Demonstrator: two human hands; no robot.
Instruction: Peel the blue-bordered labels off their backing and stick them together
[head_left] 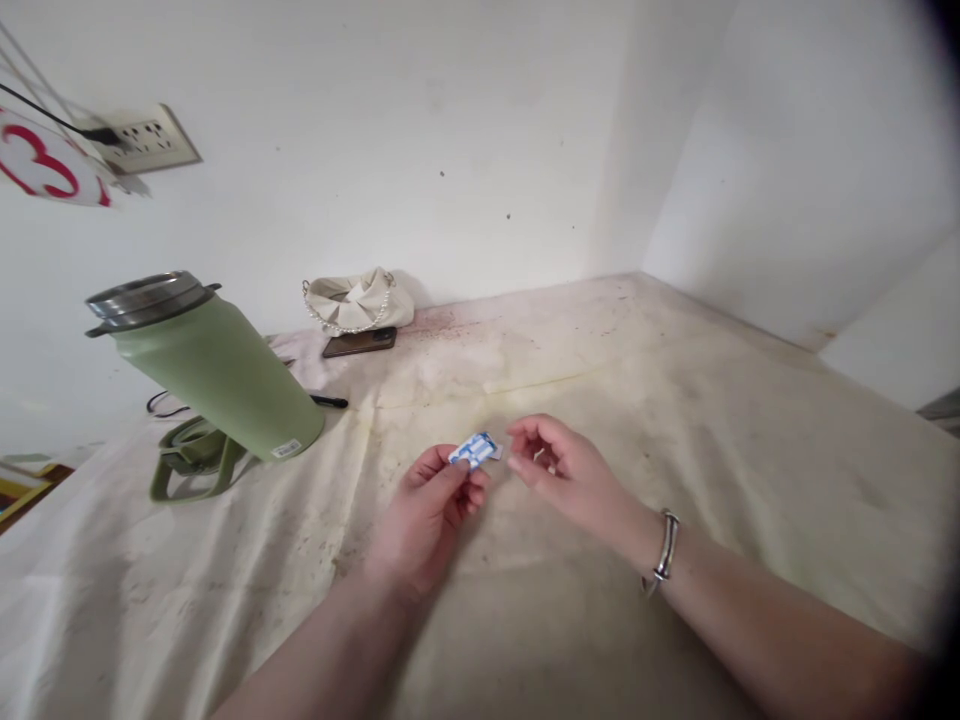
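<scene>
Between the thumb and fingers of my left hand (435, 500) is a small flat blue-and-white packet (474, 452). A pale piece sticks out at its right end; what it is cannot be made out. Just to the right, my right hand (551, 460) hovers with bent fingers, its thumb and forefinger apart. Nothing shows in it, and a small gap separates its fingertips from the packet. A metal bracelet (666, 548) circles the right wrist. Both hands are over the cloth-covered table (540, 620).
A lidless green tumbler (217, 370) stands at the left, with its green handled lid (196, 460) beside it. A black pen (330, 402) lies partly behind the tumbler. By the wall are a white handbag (360, 302) and a phone (360, 344). A wall socket (154, 140) holds a plug.
</scene>
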